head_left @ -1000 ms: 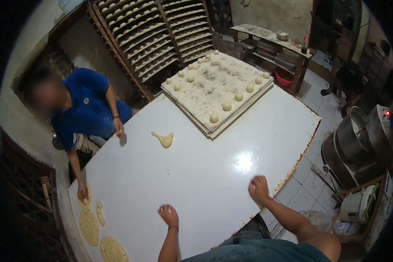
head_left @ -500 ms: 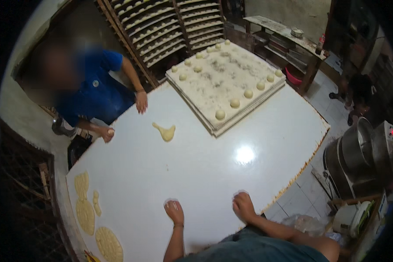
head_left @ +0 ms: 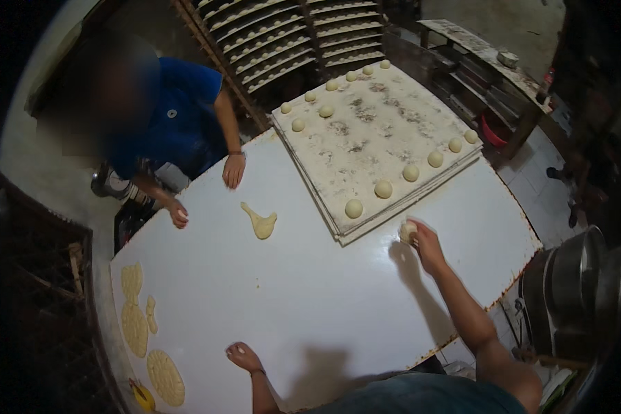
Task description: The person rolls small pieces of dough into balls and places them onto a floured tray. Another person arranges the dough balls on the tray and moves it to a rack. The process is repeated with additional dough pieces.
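My right hand (head_left: 426, 245) reaches out over the white table (head_left: 310, 297), its fingers closed around a round dough ball (head_left: 408, 232). It is just short of the front corner of the stacked floury boards (head_left: 393, 117), where dough balls (head_left: 383, 189) sit in rows along the edges. My left hand (head_left: 244, 357) is curled low over the table near my body; something pale shows at its fingers, too small to name. Farther off, an irregular lump of dough (head_left: 262, 225) with a thin tail lies on the table.
Across the table at the left stands a person in a blue shirt (head_left: 179, 110), both hands at the table edge. Flattened dough pieces (head_left: 165, 377) lie along the left side. Behind are a rack of dough trays (head_left: 269, 41) and a side bench (head_left: 476, 52). A steel mixer bowl (head_left: 576, 276) stands right.
My right hand has moved forward and right toward the boards with the dough ball. My left hand has drawn back and left. The view has shifted slightly.
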Demonstrator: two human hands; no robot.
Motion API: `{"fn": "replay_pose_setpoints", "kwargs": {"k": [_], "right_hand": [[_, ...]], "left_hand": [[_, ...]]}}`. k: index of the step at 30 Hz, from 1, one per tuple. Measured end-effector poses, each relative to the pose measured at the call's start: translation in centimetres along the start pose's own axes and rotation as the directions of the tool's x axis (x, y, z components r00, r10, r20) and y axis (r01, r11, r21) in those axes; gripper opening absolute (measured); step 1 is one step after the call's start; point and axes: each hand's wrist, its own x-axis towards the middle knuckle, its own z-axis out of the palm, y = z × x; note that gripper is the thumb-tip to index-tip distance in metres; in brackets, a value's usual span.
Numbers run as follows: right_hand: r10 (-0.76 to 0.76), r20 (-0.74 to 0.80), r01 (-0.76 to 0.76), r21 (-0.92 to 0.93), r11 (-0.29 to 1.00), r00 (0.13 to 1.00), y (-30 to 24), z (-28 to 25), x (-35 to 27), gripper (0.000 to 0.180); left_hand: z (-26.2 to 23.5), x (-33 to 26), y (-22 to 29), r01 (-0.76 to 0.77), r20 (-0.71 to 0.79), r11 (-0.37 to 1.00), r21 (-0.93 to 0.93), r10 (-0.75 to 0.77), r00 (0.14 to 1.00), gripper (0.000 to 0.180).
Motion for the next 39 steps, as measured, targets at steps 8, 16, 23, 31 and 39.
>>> {"fn": "replay_pose_setpoints", "kwargs": {"k": [8, 16, 23, 31, 39], "right_hand": [[-0.593, 0.502, 0.748, -0.597, 0.288, 0.629, -6.3, 7.9, 19.1, 0.055], [-0.642, 0.457, 0.731, -0.634, 0.251, 0.616, -5.9, 5.7, 17.9, 0.051], [-0.434, 0.314, 0.530, -0.607, 0.593, 0.845, -2.6, -3.7, 4.6, 0.024], [-0.331, 0.166, 0.363, -0.589, 0.722, 0.929, 0.5, -8.5, -3.8, 0.018], [-0.337, 0.293, 0.441, -0.467, 0.766, 0.895, 2.2, -1.9, -3.4, 0.016]], "left_hand": [[1.0, -4.5, 5.2, 0.270, -0.066, 0.899, -0.346, -0.310, 0.948, 0.023], [2.1, 1.6, 22.9, 0.512, 0.389, 0.304, -0.803, -0.383, 0.838, 0.030], [12.4, 7.7, 47.8, -0.375, 0.167, 0.620, -0.690, 0.640, 0.750, 0.038], [13.9, 6.3, 48.1, -0.576, 0.137, 0.710, -0.406, 0.670, 0.730, 0.040], [1.5, -3.0, 23.6, -0.063, 0.414, 0.846, -0.530, 0.322, 0.851, 0.030]]}}
